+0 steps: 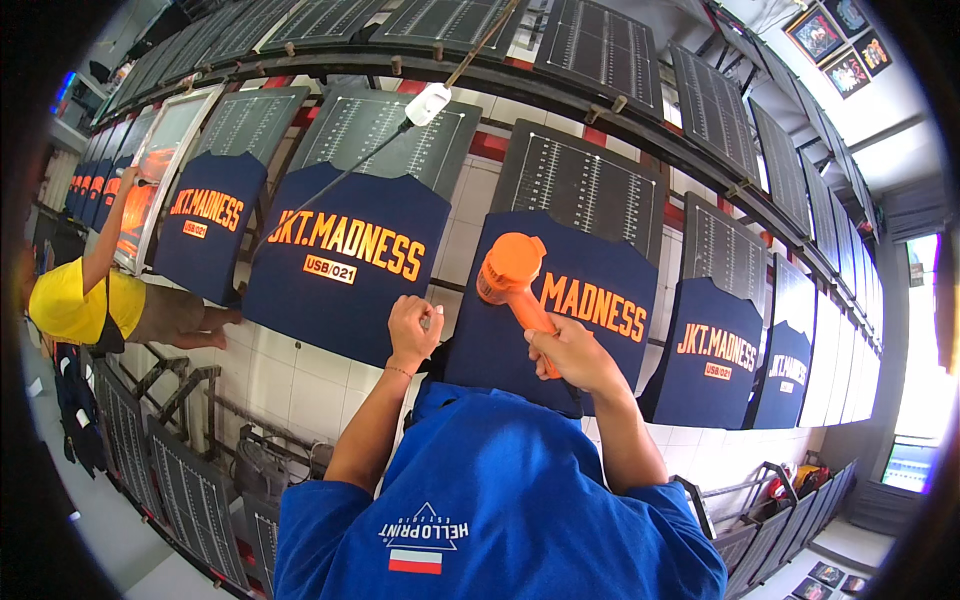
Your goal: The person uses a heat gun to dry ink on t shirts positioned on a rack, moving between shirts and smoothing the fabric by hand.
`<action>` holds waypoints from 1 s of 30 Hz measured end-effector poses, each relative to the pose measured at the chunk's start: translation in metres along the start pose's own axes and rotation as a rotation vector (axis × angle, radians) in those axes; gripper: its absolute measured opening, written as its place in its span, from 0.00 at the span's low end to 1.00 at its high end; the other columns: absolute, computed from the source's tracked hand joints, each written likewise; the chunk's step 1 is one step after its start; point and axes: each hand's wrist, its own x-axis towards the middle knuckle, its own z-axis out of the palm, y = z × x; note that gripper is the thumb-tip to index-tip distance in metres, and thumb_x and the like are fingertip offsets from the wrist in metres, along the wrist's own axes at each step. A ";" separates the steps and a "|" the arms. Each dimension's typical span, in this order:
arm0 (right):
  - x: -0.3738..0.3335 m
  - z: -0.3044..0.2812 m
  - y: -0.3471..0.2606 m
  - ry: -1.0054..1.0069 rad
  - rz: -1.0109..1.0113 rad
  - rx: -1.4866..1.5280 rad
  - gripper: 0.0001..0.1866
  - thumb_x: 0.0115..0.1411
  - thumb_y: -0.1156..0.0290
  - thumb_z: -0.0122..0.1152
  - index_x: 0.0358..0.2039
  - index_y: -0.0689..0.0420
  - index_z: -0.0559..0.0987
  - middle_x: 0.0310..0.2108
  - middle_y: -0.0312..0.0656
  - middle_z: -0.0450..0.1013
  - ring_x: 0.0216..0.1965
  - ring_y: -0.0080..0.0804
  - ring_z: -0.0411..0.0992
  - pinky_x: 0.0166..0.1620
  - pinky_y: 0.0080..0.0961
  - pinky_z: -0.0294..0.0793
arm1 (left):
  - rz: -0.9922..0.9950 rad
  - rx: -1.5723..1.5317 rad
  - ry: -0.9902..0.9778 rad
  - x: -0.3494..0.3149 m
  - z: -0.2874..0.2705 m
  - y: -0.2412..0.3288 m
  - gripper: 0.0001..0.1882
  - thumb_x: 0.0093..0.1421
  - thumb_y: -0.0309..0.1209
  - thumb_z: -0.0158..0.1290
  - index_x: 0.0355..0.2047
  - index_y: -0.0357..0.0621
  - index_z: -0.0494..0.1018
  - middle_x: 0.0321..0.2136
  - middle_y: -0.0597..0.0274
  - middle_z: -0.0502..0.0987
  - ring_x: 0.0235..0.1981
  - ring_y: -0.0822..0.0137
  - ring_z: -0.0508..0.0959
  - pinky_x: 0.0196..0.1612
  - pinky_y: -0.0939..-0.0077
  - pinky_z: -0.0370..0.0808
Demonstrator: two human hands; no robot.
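Orange hair dryer [515, 280] held over a dark navy shirt [605, 268]

The dryer has a thick, rounded head at the upper left and a straight handle slanting down to the lower right; dark marks show on the side of its head, and whether it is running cannot be told. It covers the left part of the shirt's chest, though a gap between the two cannot be judged. The shirt lies flat, slightly turned, on a dark board [582, 180] with white markings, its curved neckline at the far end. Bold orange lettering [600, 310] crosses the chest, its beginning hidden behind the dryer.
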 end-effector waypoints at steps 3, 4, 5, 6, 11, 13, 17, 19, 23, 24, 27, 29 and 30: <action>0.002 -0.005 0.001 0.011 -0.016 0.017 0.16 0.66 0.63 0.58 0.41 0.65 0.72 0.26 0.37 0.71 0.22 0.21 0.72 0.26 0.20 0.75 | -0.009 -0.003 -0.007 -0.001 0.001 -0.001 0.13 0.57 0.30 0.56 0.18 0.42 0.67 0.18 0.59 0.67 0.23 0.57 0.68 0.28 0.63 0.64; 0.004 -0.007 0.001 0.011 -0.028 0.031 0.17 0.66 0.61 0.58 0.41 0.65 0.72 0.27 0.37 0.71 0.22 0.21 0.72 0.25 0.20 0.74 | -0.007 -0.002 -0.008 -0.001 0.001 -0.001 0.13 0.57 0.30 0.56 0.18 0.42 0.67 0.18 0.59 0.67 0.23 0.57 0.68 0.28 0.63 0.64; 0.006 -0.008 0.001 0.021 -0.029 0.042 0.17 0.66 0.62 0.58 0.40 0.65 0.72 0.27 0.37 0.70 0.22 0.21 0.72 0.26 0.20 0.74 | -0.006 0.000 -0.009 -0.001 0.001 -0.001 0.13 0.57 0.30 0.56 0.18 0.42 0.67 0.18 0.59 0.68 0.23 0.57 0.68 0.28 0.63 0.64; 0.008 -0.009 0.000 0.030 -0.030 0.053 0.16 0.66 0.62 0.58 0.40 0.65 0.71 0.27 0.37 0.70 0.22 0.21 0.71 0.26 0.20 0.74 | -0.005 0.001 -0.009 -0.001 0.001 -0.001 0.13 0.57 0.30 0.56 0.18 0.42 0.67 0.18 0.59 0.68 0.23 0.57 0.68 0.28 0.63 0.64; 0.021 -0.015 -0.006 0.052 -0.054 0.071 0.16 0.66 0.62 0.58 0.40 0.64 0.71 0.27 0.37 0.69 0.22 0.20 0.70 0.26 0.21 0.73 | -0.006 0.016 -0.005 -0.001 0.001 -0.002 0.12 0.56 0.30 0.57 0.18 0.42 0.68 0.18 0.59 0.68 0.23 0.57 0.68 0.28 0.63 0.64; 0.026 -0.018 -0.008 0.070 -0.062 0.085 0.16 0.65 0.62 0.58 0.40 0.64 0.71 0.26 0.37 0.69 0.21 0.20 0.69 0.26 0.21 0.73 | -0.004 0.012 -0.002 0.000 0.002 -0.001 0.12 0.56 0.30 0.57 0.18 0.42 0.68 0.18 0.59 0.68 0.23 0.56 0.68 0.28 0.63 0.65; 0.030 -0.020 -0.013 0.092 -0.082 0.089 0.15 0.65 0.63 0.58 0.40 0.64 0.71 0.26 0.37 0.69 0.22 0.21 0.69 0.26 0.21 0.72 | -0.003 0.025 -0.021 0.000 0.001 -0.002 0.12 0.55 0.30 0.57 0.18 0.42 0.68 0.18 0.59 0.68 0.23 0.56 0.68 0.28 0.63 0.65; 0.027 -0.019 -0.018 0.091 -0.094 0.094 0.15 0.65 0.64 0.58 0.41 0.64 0.71 0.26 0.37 0.69 0.22 0.21 0.69 0.26 0.20 0.72 | -0.001 0.033 -0.029 0.000 0.001 -0.002 0.12 0.55 0.30 0.57 0.18 0.42 0.68 0.18 0.59 0.68 0.23 0.56 0.68 0.28 0.63 0.65; 0.026 -0.020 -0.018 0.092 -0.081 0.089 0.15 0.65 0.63 0.57 0.41 0.64 0.71 0.26 0.36 0.69 0.22 0.21 0.70 0.26 0.21 0.72 | 0.017 0.041 -0.015 0.000 0.001 0.000 0.12 0.55 0.29 0.57 0.18 0.42 0.68 0.18 0.59 0.68 0.23 0.57 0.68 0.29 0.63 0.65; 0.026 -0.020 -0.017 0.088 -0.074 0.088 0.15 0.65 0.63 0.57 0.41 0.64 0.71 0.26 0.36 0.69 0.22 0.21 0.70 0.26 0.21 0.73 | 0.023 0.045 -0.011 0.000 0.002 0.000 0.12 0.55 0.29 0.57 0.18 0.42 0.68 0.18 0.59 0.68 0.23 0.57 0.68 0.29 0.63 0.65; 0.025 -0.020 -0.014 0.059 -0.057 0.086 0.15 0.66 0.62 0.57 0.41 0.64 0.71 0.26 0.36 0.69 0.22 0.20 0.70 0.27 0.21 0.73 | 0.013 0.039 0.002 0.000 0.003 0.000 0.14 0.55 0.31 0.58 0.16 0.43 0.67 0.18 0.62 0.67 0.23 0.58 0.68 0.29 0.64 0.65; 0.024 -0.020 -0.012 0.045 -0.057 0.087 0.15 0.66 0.62 0.57 0.40 0.63 0.71 0.26 0.36 0.69 0.22 0.20 0.70 0.27 0.21 0.74 | 0.020 0.049 -0.005 0.000 0.002 -0.001 0.14 0.55 0.31 0.58 0.16 0.44 0.67 0.18 0.62 0.67 0.23 0.58 0.68 0.29 0.64 0.65; 0.024 -0.020 -0.011 0.042 -0.061 0.089 0.15 0.66 0.62 0.57 0.40 0.63 0.71 0.26 0.36 0.69 0.22 0.20 0.70 0.27 0.21 0.74 | 0.023 0.054 -0.008 0.000 0.002 -0.001 0.14 0.55 0.31 0.58 0.16 0.44 0.67 0.18 0.62 0.67 0.23 0.58 0.68 0.29 0.64 0.65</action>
